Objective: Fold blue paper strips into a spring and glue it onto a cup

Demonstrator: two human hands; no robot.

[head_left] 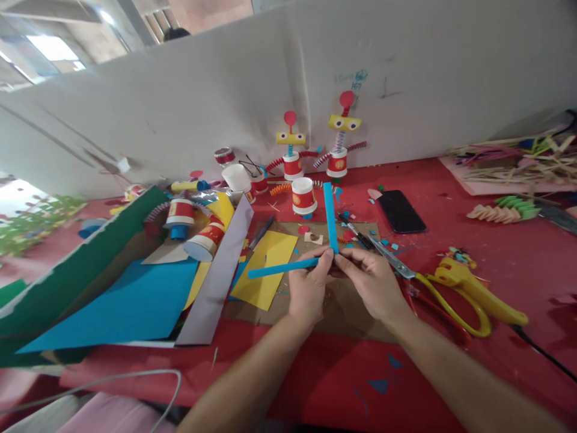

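Two blue paper strips (330,216) meet at a corner between my fingertips, one pointing away from me and the other out to the left. My left hand (310,288) is closed in a pinch on the strips near that corner. Right beside it, my right hand (372,279) pinches the same joint from the other side. The fingers cover the exact overlap of the strips. Under both hands lies a brown cardboard mat (351,307), with a yellow paper sheet (270,264) on its left part.
Scissors (406,270) and a yellow glue gun (482,288) lie at the right, near a black phone (402,211). A paper-cup figure (304,197) stands ahead, with finished figures (293,162) behind it. At the left, a green-sided box (90,252) holds coloured paper and cups.
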